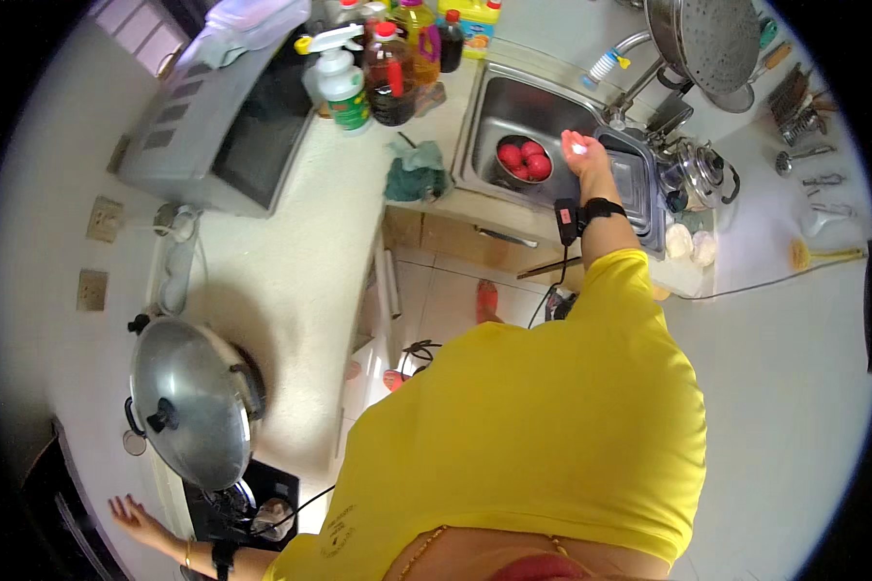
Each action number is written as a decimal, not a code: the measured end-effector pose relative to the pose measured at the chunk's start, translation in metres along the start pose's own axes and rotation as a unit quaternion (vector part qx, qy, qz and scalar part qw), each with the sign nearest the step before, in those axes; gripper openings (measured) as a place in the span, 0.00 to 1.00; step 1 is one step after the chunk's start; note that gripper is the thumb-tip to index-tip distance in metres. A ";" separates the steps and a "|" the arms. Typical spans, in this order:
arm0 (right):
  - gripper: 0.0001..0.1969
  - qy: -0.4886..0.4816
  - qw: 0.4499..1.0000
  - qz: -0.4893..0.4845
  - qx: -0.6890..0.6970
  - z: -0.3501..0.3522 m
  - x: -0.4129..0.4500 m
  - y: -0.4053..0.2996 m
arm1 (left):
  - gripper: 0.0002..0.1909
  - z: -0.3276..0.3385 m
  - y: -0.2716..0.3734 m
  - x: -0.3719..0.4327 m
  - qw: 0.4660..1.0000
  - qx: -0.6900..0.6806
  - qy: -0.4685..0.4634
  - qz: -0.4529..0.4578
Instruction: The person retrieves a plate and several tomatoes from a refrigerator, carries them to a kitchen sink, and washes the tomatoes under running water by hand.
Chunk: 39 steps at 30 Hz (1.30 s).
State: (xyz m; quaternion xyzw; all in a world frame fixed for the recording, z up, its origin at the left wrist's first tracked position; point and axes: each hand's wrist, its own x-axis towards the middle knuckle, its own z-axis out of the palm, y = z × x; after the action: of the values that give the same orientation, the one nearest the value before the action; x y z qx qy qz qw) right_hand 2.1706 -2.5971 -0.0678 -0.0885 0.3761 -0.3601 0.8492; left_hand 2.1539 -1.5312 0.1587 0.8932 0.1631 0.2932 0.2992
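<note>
Over the right part of the stainless steel sink, my right hand is held palm up with the fingers slightly cupped. A bright white patch shows in the palm; whether it is a substance or glare is unclear. To its left, a metal bowl in the sink basin holds several round red fruits. The faucet outlet is beyond this hand. My left hand is far off at the lower left, fingers spread and holding nothing, beside a black cooktop. I cannot tell whether it touches the wall.
A large lidded pot stands on the left counter. Behind it are a microwave, a spray bottle and several sauce and oil bottles. Green cloths lie by the sink. A kettle stands right; a cable hangs from my right wrist.
</note>
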 end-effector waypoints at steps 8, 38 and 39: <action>0.06 0.080 0.878 -0.015 -0.472 -0.062 0.168 0.019 | 0.17 0.157 0.336 -0.180 0.988 -0.037 -0.084 0.124; 0.23 -0.121 0.939 0.177 -0.269 0.000 0.058 0.006 | 0.34 0.657 0.648 -0.418 0.596 -0.375 -0.578 0.412; 0.20 -0.131 0.945 0.196 -0.227 0.010 0.046 -0.001 | 0.36 0.663 0.653 -0.423 0.589 -0.400 -0.568 0.412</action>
State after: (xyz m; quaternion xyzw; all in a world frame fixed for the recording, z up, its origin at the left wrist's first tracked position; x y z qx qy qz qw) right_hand 2.1982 -2.6306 -0.0866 -0.2499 0.3427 -0.0772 0.9023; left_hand 2.3134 -2.5212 -0.0400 0.6405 -0.5592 -0.1463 0.5056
